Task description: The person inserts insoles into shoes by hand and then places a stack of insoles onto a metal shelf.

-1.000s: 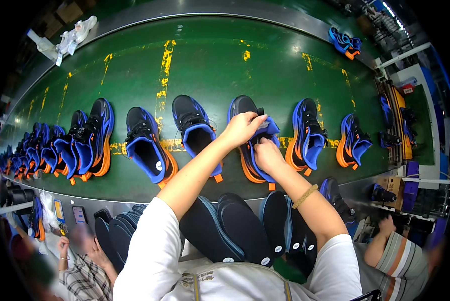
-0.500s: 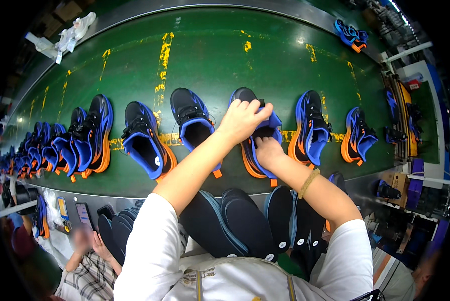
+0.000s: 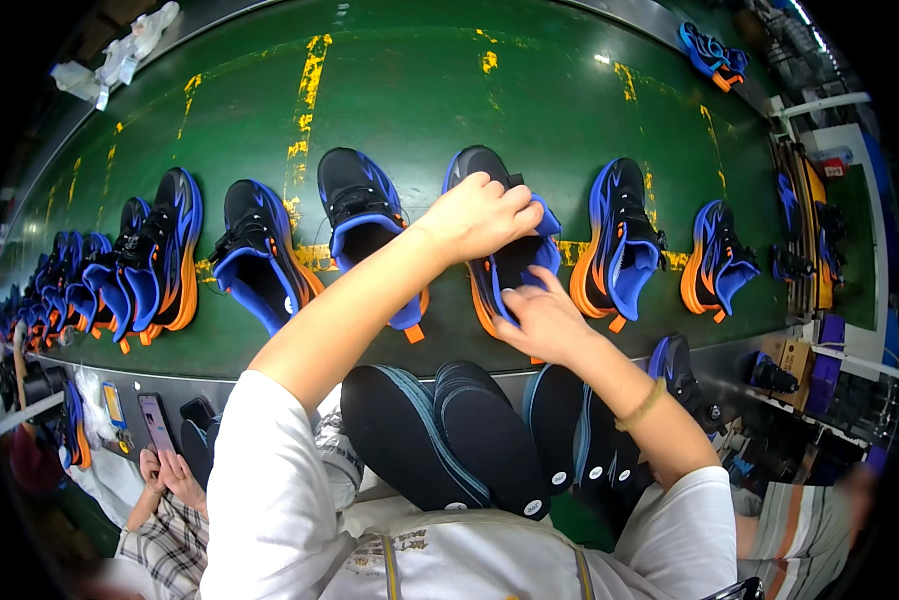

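Note:
A black sneaker (image 3: 479, 165) with blue lining and an orange sole lies on the green table, toe pointing away from me. My left hand (image 3: 479, 215) closes over its tongue and laces, the fingers bent around the upper. At the heel end, my right hand (image 3: 549, 320) has its fingers apart, touching the edge of the shoe's opening. Part of the heel is hidden behind that hand. Matching sneakers stand to either side, one (image 3: 364, 200) to the left and another (image 3: 617, 240) to the right.
Stacked black insoles (image 3: 489, 430) lie between me and the table (image 3: 409, 90). More sneakers (image 3: 169, 250) line the left side. A person (image 3: 174, 480) at lower left holds a phone (image 3: 156, 425). A shelf rack (image 3: 819, 350) stands at right.
My right hand has drawn back toward me from inside the sneaker to its heel edge, its fingers spreading. My left hand keeps hold of the upper. The whole view has shifted slightly.

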Tool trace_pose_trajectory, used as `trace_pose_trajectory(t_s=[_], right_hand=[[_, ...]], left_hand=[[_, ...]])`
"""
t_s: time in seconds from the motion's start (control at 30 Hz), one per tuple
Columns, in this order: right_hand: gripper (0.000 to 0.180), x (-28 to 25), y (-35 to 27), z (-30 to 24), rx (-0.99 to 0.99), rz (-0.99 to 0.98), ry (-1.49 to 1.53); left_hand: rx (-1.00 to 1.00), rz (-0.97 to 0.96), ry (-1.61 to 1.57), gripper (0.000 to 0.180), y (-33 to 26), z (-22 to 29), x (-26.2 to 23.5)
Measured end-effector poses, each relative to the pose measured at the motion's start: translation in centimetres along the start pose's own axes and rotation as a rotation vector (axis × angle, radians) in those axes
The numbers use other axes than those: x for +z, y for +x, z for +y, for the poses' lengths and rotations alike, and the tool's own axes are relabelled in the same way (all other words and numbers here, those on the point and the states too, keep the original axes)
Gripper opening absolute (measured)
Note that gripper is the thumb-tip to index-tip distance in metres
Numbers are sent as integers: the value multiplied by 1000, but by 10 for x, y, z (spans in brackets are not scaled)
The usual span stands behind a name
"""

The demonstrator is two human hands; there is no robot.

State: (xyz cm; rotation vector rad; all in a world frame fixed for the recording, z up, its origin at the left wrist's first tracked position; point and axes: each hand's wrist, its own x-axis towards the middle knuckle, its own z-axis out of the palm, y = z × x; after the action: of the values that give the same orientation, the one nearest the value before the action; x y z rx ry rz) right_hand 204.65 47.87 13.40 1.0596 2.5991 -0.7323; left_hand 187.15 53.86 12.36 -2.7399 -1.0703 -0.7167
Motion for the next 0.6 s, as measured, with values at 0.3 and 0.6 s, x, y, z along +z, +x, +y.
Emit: trace_pose_trajectory(t_s=[0.3, 0.6], right_hand=[[27, 77, -90, -6, 149, 606, 488], [31, 55, -75, -16, 119, 741, 625]], left_hand=[[-69, -136, 161, 28, -19, 52, -29], [-564, 25, -1022, 9, -26, 42, -25]])
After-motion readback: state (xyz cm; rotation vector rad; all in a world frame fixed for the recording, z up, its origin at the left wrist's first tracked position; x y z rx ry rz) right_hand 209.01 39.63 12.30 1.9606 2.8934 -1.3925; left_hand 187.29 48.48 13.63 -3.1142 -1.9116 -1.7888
